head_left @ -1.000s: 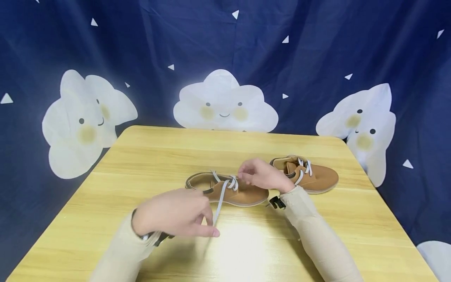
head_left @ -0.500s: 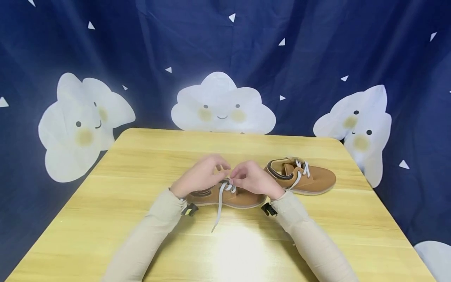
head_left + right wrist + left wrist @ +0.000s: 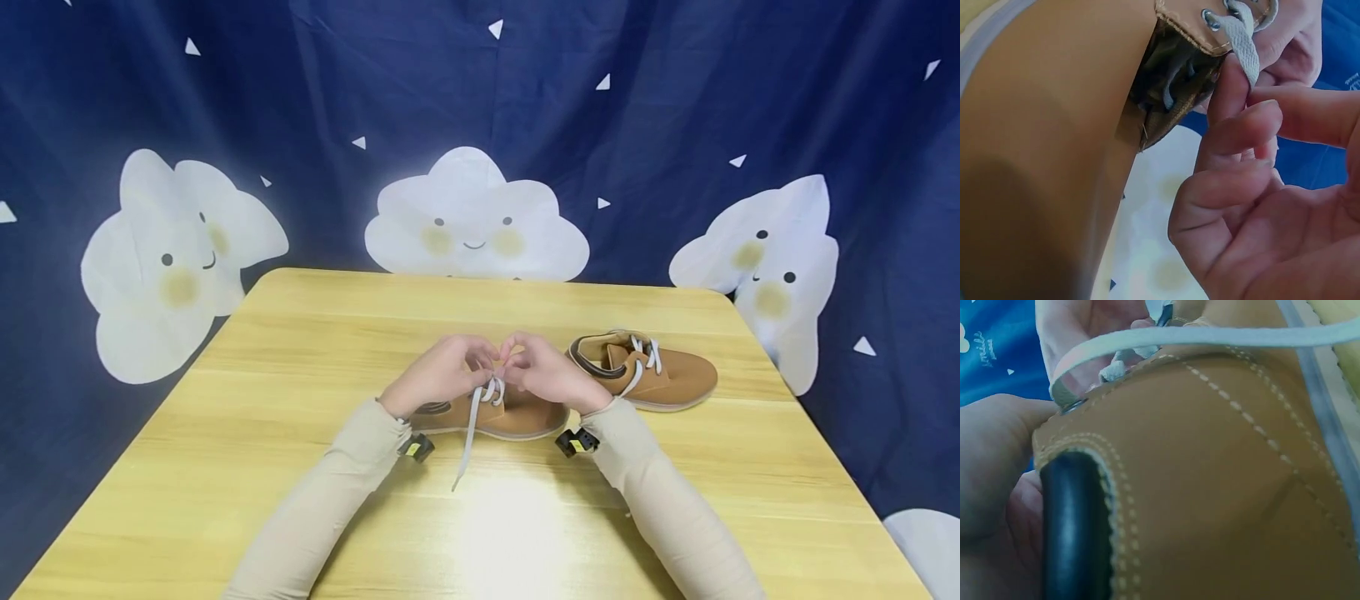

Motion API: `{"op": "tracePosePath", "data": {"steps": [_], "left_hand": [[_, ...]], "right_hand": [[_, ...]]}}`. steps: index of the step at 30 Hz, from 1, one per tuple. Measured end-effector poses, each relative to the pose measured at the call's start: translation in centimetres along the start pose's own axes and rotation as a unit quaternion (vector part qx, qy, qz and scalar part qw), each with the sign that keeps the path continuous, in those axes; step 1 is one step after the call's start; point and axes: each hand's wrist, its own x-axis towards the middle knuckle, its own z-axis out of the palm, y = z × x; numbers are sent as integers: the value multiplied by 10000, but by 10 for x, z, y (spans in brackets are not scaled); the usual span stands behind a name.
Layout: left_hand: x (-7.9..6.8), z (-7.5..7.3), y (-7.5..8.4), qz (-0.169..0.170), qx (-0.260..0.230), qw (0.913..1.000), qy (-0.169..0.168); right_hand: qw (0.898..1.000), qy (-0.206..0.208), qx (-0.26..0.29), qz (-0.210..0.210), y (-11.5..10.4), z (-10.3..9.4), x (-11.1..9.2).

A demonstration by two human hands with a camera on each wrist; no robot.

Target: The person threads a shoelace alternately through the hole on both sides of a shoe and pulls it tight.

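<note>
A brown lace-up shoe [image 3: 528,418] lies on its sole on the table, toe to the right. Over its lacing both hands meet, fingertips close together. My right hand [image 3: 551,375] pinches a pale grey shoelace [image 3: 1242,53] between thumb and finger, just beyond the eyelets in the right wrist view. Curled over the shoe's opening, my left hand [image 3: 438,375] has its thumb [image 3: 997,450] at the eyelet edge; I cannot tell whether it grips the lace. One loose lace end [image 3: 468,442] hangs down the shoe's near side onto the table.
Another brown shoe [image 3: 678,383] with tied-through pale laces stands to the right, behind my right wrist. Both stand on a light wooden table [image 3: 225,433]. A dark blue curtain [image 3: 315,100] with cloud prints hangs behind the table's far edge.
My left hand has left the near-side lace end, moved up and right over the shoe, and come up to the right hand. That lace end now hangs free. The right hand stays near the lacing.
</note>
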Motion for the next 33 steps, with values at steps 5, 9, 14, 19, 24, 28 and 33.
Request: {"op": "tracePosePath", "data": {"steps": [5,9,14,19,24,28,33], "left_hand": [[-1,1,0,-182,-297,9994,67],[1,2,-2,-371,-715,9967,121],[2,4,-6,-331,-1060,9937,124],[-1,-2,-1,-198,-448,9985,257],[-16,-15,19,-166,543,9971,507],[-30,-17,34,40,1594,9865,380],[-38,-5,43,215,2786,9594,380]], "right_hand": [[9997,-180,177,76,0,0,0],[9998,-174,94,-5,-1,0,0],[9963,162,-771,-343,-2,3,0],[9818,568,-1655,-739,-4,9,-2],[9689,1002,-2167,-651,-7,14,-3],[9579,1236,-2519,-614,-8,16,-4],[9515,1307,-2666,-810,-8,20,-3]]}}
